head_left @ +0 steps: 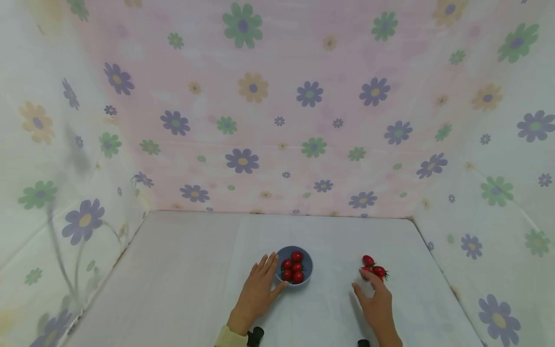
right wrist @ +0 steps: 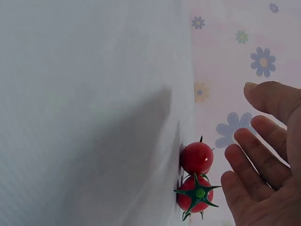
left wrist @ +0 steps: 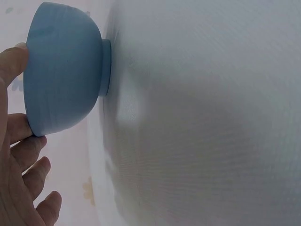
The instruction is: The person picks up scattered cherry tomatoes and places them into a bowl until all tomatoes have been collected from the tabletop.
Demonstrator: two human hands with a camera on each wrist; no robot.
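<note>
Head view: small blue bowl (head_left: 308,265) upright on the white-covered table (head_left: 186,279), taken as landmark; five cherry tomatoes (head_left: 297,267) visible inside it, a further one underneath not excluded. Loose cherry tomatoes (head_left: 379,271) in a tight cluster well to the right of the bowl; at least three, the nearer part masked by fingers, so exact count uncertain. Left hand (head_left: 256,294) at the bowl's left side, fingers straight, thumb spread toward its near rim. Right hand (head_left: 377,301) right of the bowl, over the loose cluster, thumb and forefinger parted, nothing seen between them. Progress, as judged: the larger share appears to be in the bowl, the loose cluster is left, and the next fruit is not yet lifted. Left wrist view: thumb and fingers laid apart against the bowl's rim, steadying it by the look of it, not closed round it; contents hidden by the bowl wall. Right wrist view: fingers extended, thumb well clear of them, palm bare; two of the bowl's outlying tomatoes visible just beside the fingertips, one calyx (right wrist: 199,193) facing the camera; contact cannot be told
</note>
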